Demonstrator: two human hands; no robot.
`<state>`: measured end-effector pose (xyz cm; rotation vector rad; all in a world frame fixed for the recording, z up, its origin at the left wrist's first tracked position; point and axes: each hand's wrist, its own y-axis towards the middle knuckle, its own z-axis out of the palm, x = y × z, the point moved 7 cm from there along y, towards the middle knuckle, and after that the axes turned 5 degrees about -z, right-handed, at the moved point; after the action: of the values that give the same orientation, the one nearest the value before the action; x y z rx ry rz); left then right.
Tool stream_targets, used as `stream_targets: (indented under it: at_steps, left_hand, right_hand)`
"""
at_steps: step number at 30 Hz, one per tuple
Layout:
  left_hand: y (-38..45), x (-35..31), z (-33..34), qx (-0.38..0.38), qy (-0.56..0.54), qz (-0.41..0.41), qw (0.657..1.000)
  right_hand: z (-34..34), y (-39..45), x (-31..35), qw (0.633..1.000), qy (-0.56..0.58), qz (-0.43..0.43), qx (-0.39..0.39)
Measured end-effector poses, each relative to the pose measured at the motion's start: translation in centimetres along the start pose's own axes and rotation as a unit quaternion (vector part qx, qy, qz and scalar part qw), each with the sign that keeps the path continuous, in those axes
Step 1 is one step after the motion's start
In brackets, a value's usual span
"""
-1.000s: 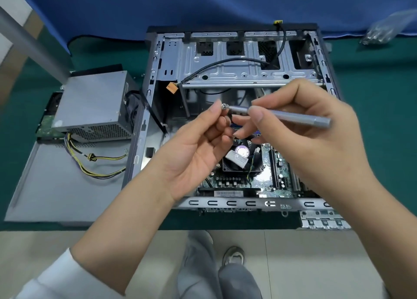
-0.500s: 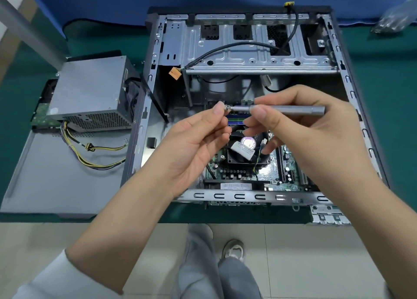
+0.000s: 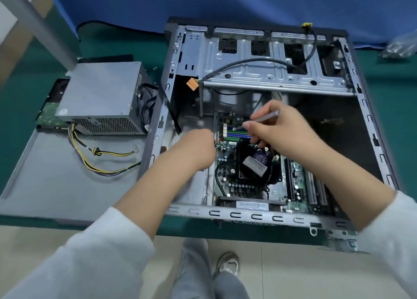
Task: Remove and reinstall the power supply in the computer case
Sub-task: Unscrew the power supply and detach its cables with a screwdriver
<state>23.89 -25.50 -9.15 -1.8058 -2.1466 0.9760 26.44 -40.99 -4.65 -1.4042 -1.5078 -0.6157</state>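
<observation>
The open computer case [image 3: 370,118] lies on its side on the green table, its motherboard and CPU fan [image 3: 255,161] exposed. The grey power supply [image 3: 101,95] sits outside the case to the left, on the removed side panel [image 3: 45,174], with its yellow and black cables [image 3: 101,161] trailing. My right hand [image 3: 284,131] grips a slim grey screwdriver [image 3: 268,115] over the motherboard, tip pointing left with a small screw at its end [image 3: 234,129]. My left hand [image 3: 194,149] is blurred, low at the case's left side; its fingers are hidden.
A black cable with an orange connector [image 3: 193,85] runs across the drive cage [image 3: 259,73]. A circuit board [image 3: 48,114] lies under the power supply's far end. A plastic bag [image 3: 399,48] lies at the back right. A blue cloth hangs behind.
My left hand has let go of the screwdriver tip and dropped left toward the case wall. My right hand lowered the screwdriver into the case. The view tilted closer.
</observation>
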Motion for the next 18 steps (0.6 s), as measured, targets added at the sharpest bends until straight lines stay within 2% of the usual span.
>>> stream_targets:
  at_steps: [4, 10, 18]
  left_hand:
    - [0.5, -0.9, 1.4, 0.009, 0.026, 0.079, 0.997]
    - [0.6, 0.1, 2.7, 0.029, 0.097, 0.053, 0.993]
    - [1.2, -0.3, 2.9, 0.04, 0.079, 0.067, 0.994]
  right_hand:
    - [2.0, 2.8, -0.9, 0.992, -0.124, -0.015, 0.031]
    - [4.5, 4.6, 0.0, 0.952, -0.27, -0.077, 0.12]
    - [6.1, 4.6, 0.0, 0.923, -0.327, -0.114, 0.17]
